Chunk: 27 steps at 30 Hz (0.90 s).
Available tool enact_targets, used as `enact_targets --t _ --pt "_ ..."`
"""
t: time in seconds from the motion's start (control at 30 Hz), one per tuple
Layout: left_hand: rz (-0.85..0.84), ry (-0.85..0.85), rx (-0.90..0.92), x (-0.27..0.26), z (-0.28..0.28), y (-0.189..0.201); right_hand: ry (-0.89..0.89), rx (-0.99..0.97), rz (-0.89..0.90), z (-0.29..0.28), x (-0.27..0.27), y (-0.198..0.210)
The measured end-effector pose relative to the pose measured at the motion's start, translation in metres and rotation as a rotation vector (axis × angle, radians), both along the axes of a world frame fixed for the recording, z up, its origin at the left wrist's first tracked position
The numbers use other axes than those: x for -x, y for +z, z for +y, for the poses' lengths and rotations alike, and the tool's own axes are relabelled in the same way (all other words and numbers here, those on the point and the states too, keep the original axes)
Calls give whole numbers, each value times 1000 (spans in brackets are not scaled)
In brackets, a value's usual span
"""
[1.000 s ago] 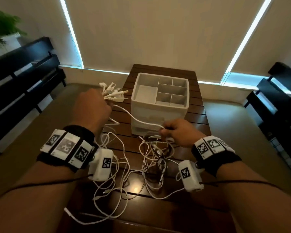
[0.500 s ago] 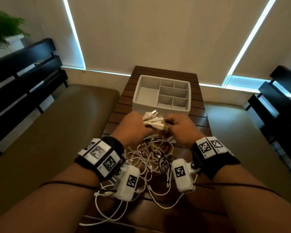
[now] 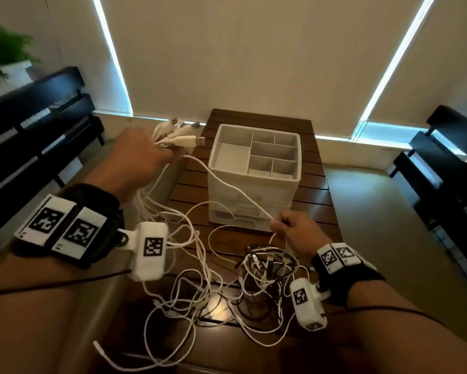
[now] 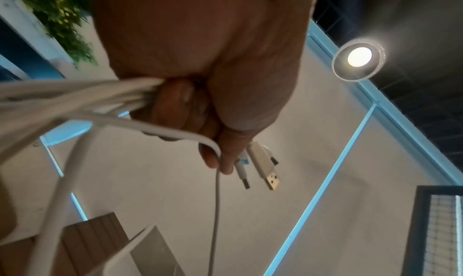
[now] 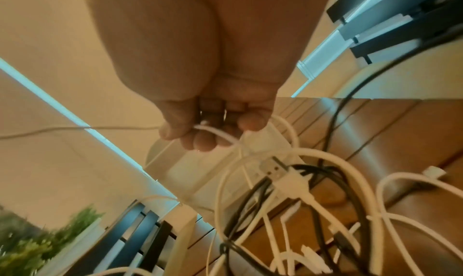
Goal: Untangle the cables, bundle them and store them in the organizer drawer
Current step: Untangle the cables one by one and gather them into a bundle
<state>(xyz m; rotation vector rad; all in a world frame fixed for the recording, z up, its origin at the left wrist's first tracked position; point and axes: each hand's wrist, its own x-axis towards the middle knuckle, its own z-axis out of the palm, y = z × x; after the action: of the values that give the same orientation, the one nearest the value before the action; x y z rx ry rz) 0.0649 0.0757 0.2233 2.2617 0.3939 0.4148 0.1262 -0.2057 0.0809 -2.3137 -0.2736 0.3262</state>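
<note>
My left hand [image 3: 143, 160] is raised left of the organizer and grips a bunch of white cables [image 4: 75, 94], their USB plugs [image 3: 181, 137] sticking out past the fingers toward the organizer. One thin white cable [image 3: 227, 184] runs taut from that fist to my right hand [image 3: 294, 230], which pinches it just in front of the organizer. The white organizer [image 3: 254, 179] stands mid-table, its top tray divided into empty compartments and its drawers shut. A tangle of white and black cables [image 3: 256, 273] lies on the wooden table [image 3: 316, 201] below my hands.
Loose white cable loops [image 3: 173, 306] trail toward the table's near edge. Cushioned seats flank the table, with dark benches [image 3: 38, 117] to the left and right. A potted plant [image 3: 3, 55] stands at the far left. Blinds cover the windows behind.
Half a second ago both hands met at the plugs in front of the organizer. My left hand has since swung up and left with the bunch, drawing one cable out through my right hand.
</note>
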Motion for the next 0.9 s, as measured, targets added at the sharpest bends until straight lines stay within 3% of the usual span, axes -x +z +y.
enact_targets --t 0.07,0.17,0.2,0.3,0.37,0.47,0.57,0.67,0.9 --pt "-4 32 19 0 6 -6 25 125 -67 1 -4 4" --pt "-84 64 104 4 6 -2 100 341 -23 1 -8 4" --pt "-89 76 39 3 7 -1 82 313 -6 1 -9 5" --pt "-7 95 -278 4 10 -3 -82 -34 -68 2 -10 15" --pt "-8 115 -402 4 9 -10 -57 -76 -174 5 -9 27" --pt "-65 63 -295 4 -19 -24 91 -66 -209 17 -3 44" --pt "-32 -211 -21 8 -52 -40 253 -114 -187 26 4 63" --pt "93 -414 -16 5 -65 -58 366 -134 -234 32 7 75" --pt "38 -435 57 1 -62 -55 370 -117 -193 32 2 71"
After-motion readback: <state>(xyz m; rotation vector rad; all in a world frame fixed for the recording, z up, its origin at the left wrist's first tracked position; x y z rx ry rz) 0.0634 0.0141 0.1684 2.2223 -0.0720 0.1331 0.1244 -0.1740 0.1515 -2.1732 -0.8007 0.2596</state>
